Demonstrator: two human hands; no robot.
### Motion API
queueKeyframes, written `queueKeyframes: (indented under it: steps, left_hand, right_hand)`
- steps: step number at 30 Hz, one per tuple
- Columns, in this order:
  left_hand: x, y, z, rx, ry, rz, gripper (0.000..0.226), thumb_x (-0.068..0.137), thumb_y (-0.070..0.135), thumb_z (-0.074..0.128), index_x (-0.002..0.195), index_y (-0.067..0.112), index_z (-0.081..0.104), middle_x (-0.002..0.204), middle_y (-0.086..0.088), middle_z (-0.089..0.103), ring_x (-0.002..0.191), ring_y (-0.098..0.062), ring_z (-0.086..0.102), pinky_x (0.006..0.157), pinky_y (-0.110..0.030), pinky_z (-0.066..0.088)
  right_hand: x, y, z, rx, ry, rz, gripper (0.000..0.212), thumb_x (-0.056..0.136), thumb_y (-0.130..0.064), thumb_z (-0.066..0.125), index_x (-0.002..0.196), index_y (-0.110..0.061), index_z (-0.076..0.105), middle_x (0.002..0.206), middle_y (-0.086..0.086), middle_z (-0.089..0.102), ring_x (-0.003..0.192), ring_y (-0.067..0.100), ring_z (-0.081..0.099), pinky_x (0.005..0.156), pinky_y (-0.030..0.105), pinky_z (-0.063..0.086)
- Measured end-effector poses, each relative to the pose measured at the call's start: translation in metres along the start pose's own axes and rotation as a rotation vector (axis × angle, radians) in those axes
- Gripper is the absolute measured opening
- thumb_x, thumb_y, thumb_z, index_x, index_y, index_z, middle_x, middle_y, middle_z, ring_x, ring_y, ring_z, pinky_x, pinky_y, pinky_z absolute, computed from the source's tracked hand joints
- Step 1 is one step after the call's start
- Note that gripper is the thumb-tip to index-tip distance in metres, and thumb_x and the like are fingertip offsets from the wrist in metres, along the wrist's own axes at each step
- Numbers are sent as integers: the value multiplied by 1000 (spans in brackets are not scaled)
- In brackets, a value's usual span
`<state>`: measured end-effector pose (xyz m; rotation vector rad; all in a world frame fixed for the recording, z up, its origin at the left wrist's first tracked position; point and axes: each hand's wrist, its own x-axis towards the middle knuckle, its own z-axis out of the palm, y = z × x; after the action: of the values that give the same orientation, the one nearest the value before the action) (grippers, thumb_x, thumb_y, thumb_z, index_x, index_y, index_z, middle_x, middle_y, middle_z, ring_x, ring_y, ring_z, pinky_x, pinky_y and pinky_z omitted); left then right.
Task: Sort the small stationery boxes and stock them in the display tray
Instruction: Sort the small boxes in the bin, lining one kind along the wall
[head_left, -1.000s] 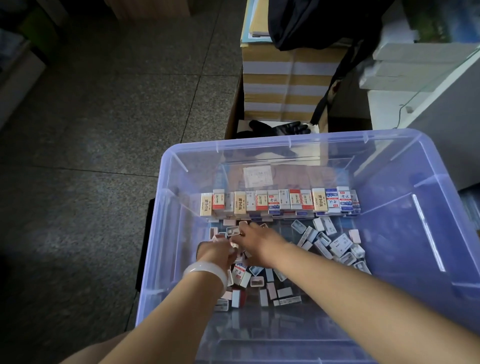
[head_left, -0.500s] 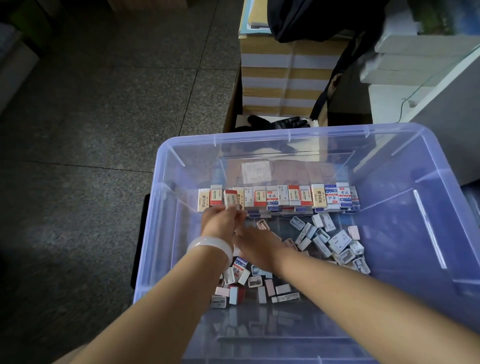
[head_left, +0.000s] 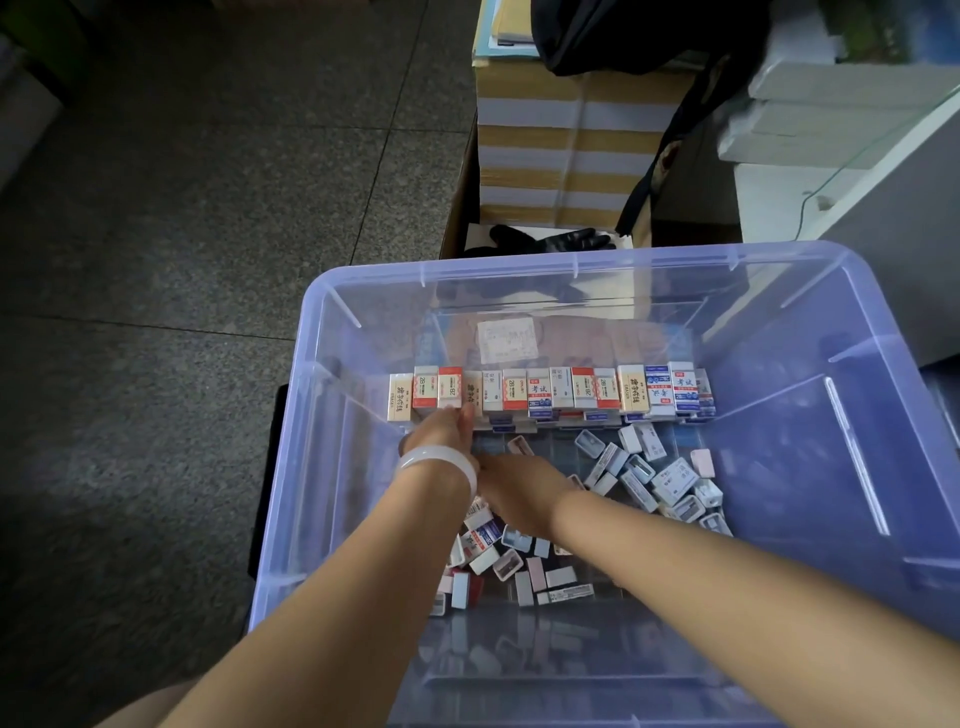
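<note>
We are looking at a dim scene with dark corners, the stone floor (head_left: 182, 234) falling into shadow at the left. Soft daylight is coming from the upper right, brightening the white shelf (head_left: 852, 119). The clear plastic bin (head_left: 571, 270) is catching pale glare along its rim. Straight lines are bowing near the edges, and small print is blurring.

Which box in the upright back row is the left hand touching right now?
The red-and-white 2B box, third from the row's left end. The left hand has its fingertips at its lower edge; the cream box at the end stands untouched.

"2B" on red-white boxes (head_left: 451, 387); "ERASER" on cream box (head_left: 631, 396).
</note>
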<state>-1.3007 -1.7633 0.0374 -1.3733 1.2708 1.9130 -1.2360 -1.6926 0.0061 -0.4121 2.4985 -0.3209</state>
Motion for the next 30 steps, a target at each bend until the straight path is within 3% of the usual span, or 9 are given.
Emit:
queueKeyframes:
  steps: [2, 7, 9, 12, 15, 19, 22, 26, 30]
  left_hand:
    - [3, 0, -2, -100, -55, -16, 30, 98, 6, 48, 127, 0, 51, 60, 2, 57, 51, -1, 61, 53, -5, 48]
    - [-1, 7, -11, 63, 21, 37, 17, 95, 0, 49, 111, 0, 55, 98, -17, 66, 73, -17, 66, 62, -23, 58]
    - [-1, 11, -16, 133, 23, 38, 14, 95, -1, 43, 104, -2, 54, 95, -19, 66, 77, -22, 65, 65, -27, 59]
    - [-1, 12, -26, 375, 64, 84, 15, 95, -1, 41, 83, 2, 50, 75, -12, 56, 70, -21, 58, 76, -32, 56]
    - [3, 2, -34, 621, 83, 132, 11, 94, 1, 40, 91, 4, 50, 79, -11, 56, 70, -23, 57, 78, -36, 54]
    - [1, -11, -36, 894, -49, 156, 10, 95, 2, 39, 96, 0, 49, 69, -10, 51, 57, -20, 50, 57, -31, 49]
    - [-6, -9, -40, 1338, -159, 363, 16, 96, 11, 41, 107, 9, 53, 92, -10, 58, 82, -25, 59, 70, -34, 51]
    - [-6, -8, -46, 1678, -210, 498, 16, 96, 13, 38, 100, 10, 53, 90, -5, 54, 75, -18, 52, 60, -25, 40]
    - [-3, -9, -54, 1851, -228, 609, 16, 96, 12, 37, 98, 11, 53, 84, -2, 52, 67, -12, 46, 63, -26, 37]
  right_hand:
    - [-5, -1, -2, -45, -7, -26, 38, 93, 5, 39, 130, -5, 41, 124, 15, 54, 99, 29, 60, 65, 31, 41]
    - [-8, -11, -2, -36, -14, -96, 32, 93, 5, 38, 123, 0, 46, 126, 20, 49, 108, 33, 55, 82, 40, 50]
    - [-5, -5, 3, 58, 47, -49, 32, 94, -6, 41, 126, -8, 46, 125, 14, 52, 105, 29, 57, 80, 39, 52]
    - [-10, 13, -3, 308, 182, 93, 21, 95, -18, 47, 112, -19, 58, 111, 4, 58, 92, 18, 57, 75, 22, 43]
    - [-14, 30, -27, 619, 317, 267, 25, 93, -15, 54, 117, -11, 55, 101, -3, 57, 73, 4, 54, 61, 11, 41]
    - [11, 27, -41, 974, 600, 474, 16, 90, -19, 61, 103, -14, 53, 93, 2, 63, 82, 21, 64, 75, 37, 54]
    - [34, 14, -37, 1029, 664, 664, 1, 89, -11, 60, 89, -11, 60, 95, 7, 66, 88, 24, 65, 82, 40, 54]
    - [30, 7, -36, 994, 588, 629, 16, 90, -7, 54, 99, -7, 68, 104, 7, 67, 93, 21, 63, 86, 33, 52]
    - [-12, 39, -49, 879, 450, 475, 27, 96, -11, 46, 118, -9, 61, 108, 7, 65, 66, 6, 51, 62, 19, 44]
